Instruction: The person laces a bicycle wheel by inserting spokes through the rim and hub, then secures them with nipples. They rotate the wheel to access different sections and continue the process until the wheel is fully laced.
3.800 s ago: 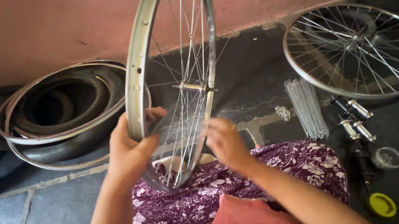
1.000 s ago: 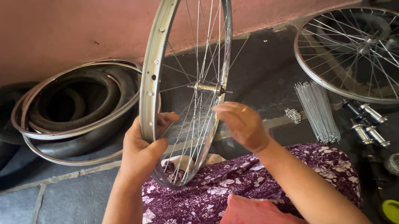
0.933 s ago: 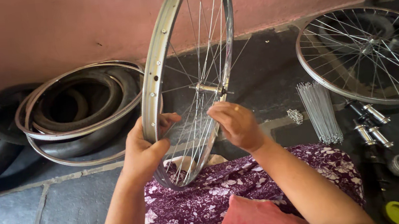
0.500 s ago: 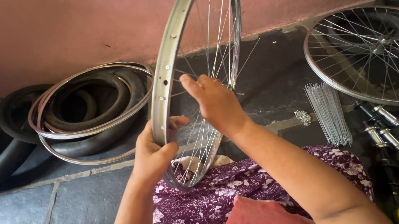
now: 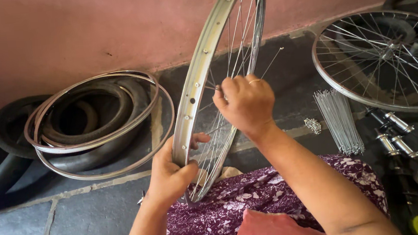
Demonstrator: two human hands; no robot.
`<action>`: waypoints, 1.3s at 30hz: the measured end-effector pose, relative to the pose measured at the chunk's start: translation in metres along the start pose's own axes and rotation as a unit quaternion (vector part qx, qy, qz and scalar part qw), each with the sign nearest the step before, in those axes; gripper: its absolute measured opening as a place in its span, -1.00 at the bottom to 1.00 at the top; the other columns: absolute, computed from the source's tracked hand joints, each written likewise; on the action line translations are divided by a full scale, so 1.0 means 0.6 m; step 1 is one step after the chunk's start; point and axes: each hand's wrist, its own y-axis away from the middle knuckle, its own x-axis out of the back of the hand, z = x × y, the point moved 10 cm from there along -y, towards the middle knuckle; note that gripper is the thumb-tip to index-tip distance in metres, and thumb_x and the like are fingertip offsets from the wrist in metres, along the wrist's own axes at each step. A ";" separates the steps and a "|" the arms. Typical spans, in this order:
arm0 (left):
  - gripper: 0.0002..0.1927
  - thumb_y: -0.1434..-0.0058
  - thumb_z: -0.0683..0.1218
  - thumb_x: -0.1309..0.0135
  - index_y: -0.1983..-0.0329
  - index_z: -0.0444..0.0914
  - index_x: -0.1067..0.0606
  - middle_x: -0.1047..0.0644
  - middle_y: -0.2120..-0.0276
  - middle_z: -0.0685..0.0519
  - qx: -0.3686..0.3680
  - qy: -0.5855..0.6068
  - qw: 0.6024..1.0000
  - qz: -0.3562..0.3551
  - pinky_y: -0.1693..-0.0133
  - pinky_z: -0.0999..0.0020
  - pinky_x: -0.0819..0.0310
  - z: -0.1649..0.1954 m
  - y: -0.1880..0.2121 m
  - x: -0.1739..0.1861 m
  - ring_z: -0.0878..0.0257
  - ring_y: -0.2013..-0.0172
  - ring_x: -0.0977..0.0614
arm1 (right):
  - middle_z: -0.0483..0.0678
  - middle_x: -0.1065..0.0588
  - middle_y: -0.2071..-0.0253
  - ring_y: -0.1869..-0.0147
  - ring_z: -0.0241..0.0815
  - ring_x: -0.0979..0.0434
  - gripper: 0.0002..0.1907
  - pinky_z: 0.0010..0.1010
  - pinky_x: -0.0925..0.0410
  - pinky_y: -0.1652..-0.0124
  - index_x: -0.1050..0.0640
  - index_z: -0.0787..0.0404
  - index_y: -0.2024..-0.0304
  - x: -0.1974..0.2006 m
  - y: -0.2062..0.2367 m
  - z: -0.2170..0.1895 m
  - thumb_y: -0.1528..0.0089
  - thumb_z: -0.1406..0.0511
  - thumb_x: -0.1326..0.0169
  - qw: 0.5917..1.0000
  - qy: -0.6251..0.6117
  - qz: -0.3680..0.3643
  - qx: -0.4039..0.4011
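I can't see the hub of the bicycle wheel rim (image 5: pixel 199 76); my right hand (image 5: pixel 245 103) covers the middle of the spokes, and the rim's lowest arc sinks behind my left hand (image 5: pixel 169 174) and the purple floral cloth (image 5: pixel 261 206) on my lap. The rim stands upright on edge, tilted slightly, in front of me. My left fingers are wrapped tight around its lower edge. My right fingers are curled shut among the spokes, pinching something too thin to make out. On the stone floor (image 5: pixel 74 222), a bundle of loose spokes (image 5: pixel 339 121) lies near my right forearm, a second spoked wheel (image 5: pixel 386 60) beyond it.
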 end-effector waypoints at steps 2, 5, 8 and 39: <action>-0.51 0.09 -0.37 0.06 0.02 -0.38 -0.53 -0.59 0.11 0.06 0.003 0.000 1.000 0.003 0.07 0.50 -0.40 -0.001 0.003 0.002 0.39 0.14 -0.50 | -0.12 -0.50 0.41 0.30 -0.12 -0.55 -0.84 -0.28 -0.38 0.32 -0.54 0.15 0.28 -0.023 0.001 0.030 -0.14 0.24 -0.18 0.983 -0.151 -0.046 -0.096; -0.54 0.09 -0.38 0.06 0.06 -0.37 -0.49 -0.61 0.07 0.02 0.004 0.029 1.000 0.003 0.07 0.48 -0.42 -0.005 0.004 0.005 0.37 0.11 -0.51 | -0.17 -0.58 0.26 0.13 -0.31 -0.60 -0.81 -0.47 -0.41 0.11 -0.60 0.19 0.12 -0.108 0.031 0.046 -0.22 0.31 -0.11 0.782 -0.530 -0.162 -0.286; -0.61 0.07 -0.38 0.05 0.11 -0.37 -0.45 -0.62 0.02 -0.02 -0.001 0.052 0.999 0.006 0.01 0.44 -0.42 -0.011 0.010 0.010 0.32 0.02 -0.55 | -0.15 -0.56 0.19 0.03 -0.33 -0.50 -0.77 -0.48 -0.31 -0.07 -0.61 0.25 0.09 -0.154 0.060 0.032 -0.21 0.36 -0.10 0.544 -0.722 -0.190 -0.383; -0.40 0.11 -0.35 0.03 -0.10 -0.37 -0.51 -0.55 0.13 0.01 0.018 0.126 0.992 -0.025 -0.07 0.42 -0.41 0.060 -0.086 -0.012 0.29 0.06 -0.56 | -0.03 -0.57 -0.05 -0.22 -0.24 -0.51 -0.66 -0.33 -0.28 -0.30 -0.55 0.31 -0.13 -0.143 0.131 0.020 -0.31 0.38 -0.14 0.658 -0.647 -0.187 -0.337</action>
